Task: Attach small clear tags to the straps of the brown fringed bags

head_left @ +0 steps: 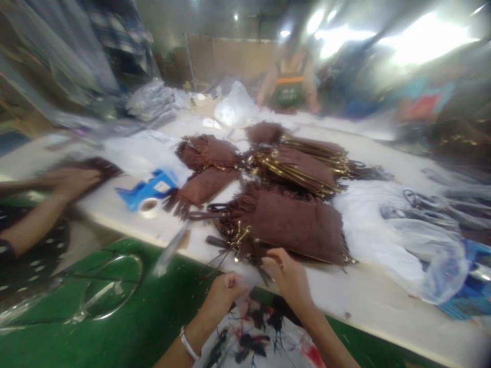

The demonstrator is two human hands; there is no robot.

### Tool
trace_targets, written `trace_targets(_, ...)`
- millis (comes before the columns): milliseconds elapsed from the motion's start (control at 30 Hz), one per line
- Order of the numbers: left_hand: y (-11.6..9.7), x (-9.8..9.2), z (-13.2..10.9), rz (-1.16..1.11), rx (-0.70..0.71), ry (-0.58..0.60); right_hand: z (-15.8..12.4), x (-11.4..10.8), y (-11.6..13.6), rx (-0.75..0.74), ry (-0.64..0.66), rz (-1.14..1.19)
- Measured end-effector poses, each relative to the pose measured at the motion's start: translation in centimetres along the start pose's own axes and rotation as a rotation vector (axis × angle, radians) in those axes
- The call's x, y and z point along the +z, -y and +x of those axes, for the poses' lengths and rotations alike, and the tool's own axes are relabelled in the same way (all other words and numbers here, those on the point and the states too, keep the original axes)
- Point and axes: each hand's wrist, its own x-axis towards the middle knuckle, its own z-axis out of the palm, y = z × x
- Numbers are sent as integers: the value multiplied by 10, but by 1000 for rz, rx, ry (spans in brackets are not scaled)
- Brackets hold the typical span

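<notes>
My left hand (pixel 227 294), with a bracelet on its wrist, is closed near my lap in front of the table edge. A faint, pale, see-through patch shows at its fingertips, too blurred to name. My right hand (pixel 289 276) is curled, fingertips bent inward, at the front edge of a pile of brown fringed suede bags (pixel 299 222). Whatever its fingers hold, if anything, is hidden. Gold clasps (pixel 242 235) and dark wrist straps (pixel 207 215) lie at the pile's left end, just beyond both hands.
More brown bags with gold zips (pixel 295 166) lie behind. A blue packet (pixel 148 189) and tape roll (pixel 149 206) are to the left, near a co-worker's hands (pixel 72 181). Clear plastic (pixel 425 260) covers the right side. Another person (pixel 289 84) stands across the table.
</notes>
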Motion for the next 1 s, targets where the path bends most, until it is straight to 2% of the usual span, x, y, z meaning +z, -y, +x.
trace_targets(67,7,-9,0,62,26,-38,5,8,-2,-14,-59,-126)
trace_targets(167,10,-20,-1,117,56,-90,11,25,3,-36,-76,-274)
trace_targets(267,4,-26,-4,173,62,-123,16,36,11,-16,-85,-301)
trace_targets(367,-1,-29,-5,166,50,-126,21,34,14,58,-30,-121)
trace_targets(500,1,-32,-5,131,56,-124,30,25,12,312,231,396)
trace_targets(567,3,-32,-5,120,65,-120,32,24,13,415,302,613)
trace_targets(733,-2,-26,-7,89,78,-125,29,29,18,489,279,885)
trace_targets(1000,2,-22,-6,111,82,-151,27,40,18,460,224,1036)
